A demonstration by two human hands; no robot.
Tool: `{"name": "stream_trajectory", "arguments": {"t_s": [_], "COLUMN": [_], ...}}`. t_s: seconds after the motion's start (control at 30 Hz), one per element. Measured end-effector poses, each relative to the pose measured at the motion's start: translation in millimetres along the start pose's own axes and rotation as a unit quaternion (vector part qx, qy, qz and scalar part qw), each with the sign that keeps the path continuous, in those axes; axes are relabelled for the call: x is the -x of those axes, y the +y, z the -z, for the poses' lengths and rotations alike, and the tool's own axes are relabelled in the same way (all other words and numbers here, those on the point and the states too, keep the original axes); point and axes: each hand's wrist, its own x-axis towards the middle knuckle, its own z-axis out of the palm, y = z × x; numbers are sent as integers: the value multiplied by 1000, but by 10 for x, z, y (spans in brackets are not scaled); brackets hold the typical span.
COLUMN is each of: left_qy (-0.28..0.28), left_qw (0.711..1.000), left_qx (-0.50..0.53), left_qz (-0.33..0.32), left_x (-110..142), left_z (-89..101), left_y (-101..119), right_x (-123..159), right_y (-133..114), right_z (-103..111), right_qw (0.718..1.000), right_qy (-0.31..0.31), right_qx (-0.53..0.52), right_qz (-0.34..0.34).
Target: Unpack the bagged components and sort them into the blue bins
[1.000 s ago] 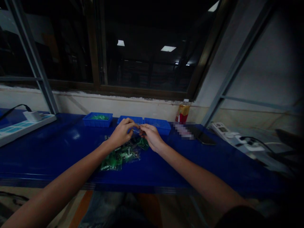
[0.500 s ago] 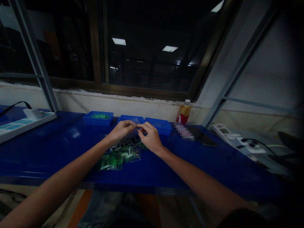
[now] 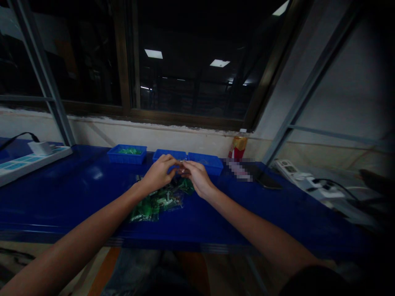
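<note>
Starting at the far left, I've got a white power strip on the blue table, with a white adapter and a black cable at its back edge. Next along comes the left blue tray, and green pieces are lying inside it. Now my left hand, reaching in over the pile, its forefinger stretched across towards my other hand and its thumb bent lower down; whether those fingers are gripping, I cannot tell. Under and between my wrists sits the pile of green and clear packets, spread on the table, below my fingertips and nearer to me. Right where my two hands meet, there's the small clear piece, a faint shine at my fingertips, mostly covered, its shape too small to read. On its other side my right hand has its fingers narrow, the tips drawn together on that piece. Just beyond my hands are the middle blue tray and the right blue tray, side by side. Further right stands a bottle with a red and yellow label, then a dark phone lying flat, and over at the far right, white power sockets.
</note>
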Motion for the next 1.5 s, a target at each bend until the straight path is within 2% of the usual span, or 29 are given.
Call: {"name": "stream_trajectory", "arguments": {"t_s": [0.1,0.2,0.3,0.4,0.53,0.63,0.7,0.77,0.87,1.0,1.1,1.2,1.27,1.4,1.5], "left_qy": [-18,-33,-53,-60,-60,-30,6,45,89,91,82,65,52,3,-35], "left_qw": [999,979,919,850,790,774,791,824,877,933,965,980,984,990,993], "left_qx": [35,153,297,400,477,505,493,456,389,300,212,157,131,82,50], "left_qz": [34,133,252,338,380,381,363,333,267,176,128,107,111,113,102], "left_x": [-8,-39,-70,-73,-57,-58,-65,-71,-74,-57,-42,-35,-34,-20,8], "left_z": [8,52,84,78,47,24,10,-2,-16,-23,-10,9,18,1,-40], "left_y": [12,37,29,-2,-10,-6,-16,-36,-73,-78,-37,-6,-7,-45,-63], "right_x": [-54,-66,-30,10,42,63,68,58,19,-31,-38,-33,-33,-58,-72], "right_y": [86,103,70,47,41,33,31,34,40,18,-9,-13,2,55,79], "right_z": [30,55,59,54,46,40,37,35,36,40,42,40,39,48,60], "right_qw": [990,956,914,883,851,844,851,869,918,986,999,1000,1000,995,975], "right_qy": [23,53,57,48,34,24,27,27,30,16,4,19,27,37,41], "right_qx": [96,200,283,323,358,373,373,360,307,153,43,-13,-10,71,159], "right_qz": [100,209,285,336,382,384,368,337,249,69,-6,-13,4,64,148]}}
